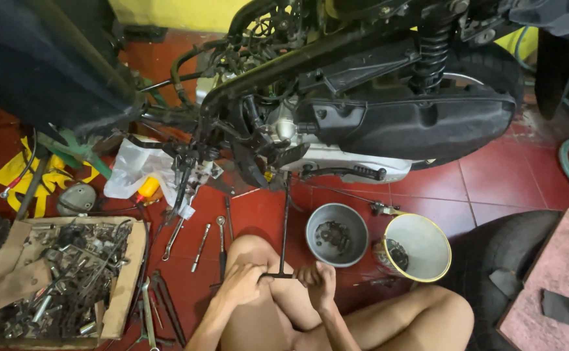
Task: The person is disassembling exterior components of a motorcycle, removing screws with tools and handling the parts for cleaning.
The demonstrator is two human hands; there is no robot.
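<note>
My left hand (pixel 240 283) and my right hand (pixel 317 279) grip the two ends of the crossbar of a long black T-handle wrench (pixel 285 227). Its shaft runs up from my knees to the underside of the scooter engine (pixel 310 140), near the stand bracket. The tip is hidden among the dark engine parts. The scooter (pixel 362 84) fills the top of the view, with its black side cover (pixel 421 123) and rear shock spring (pixel 431 49) showing. My bare legs are folded below my hands.
A cardboard box of tools and bolts (pixel 57 279) sits at left. Loose wrenches (pixel 200 247) lie on the red tile floor. A grey metal bowl (pixel 336 234) and a yellow-rimmed bowl (pixel 421 247) stand to the right. A tyre (pixel 505 253) and pink block (pixel 557 286) are at far right.
</note>
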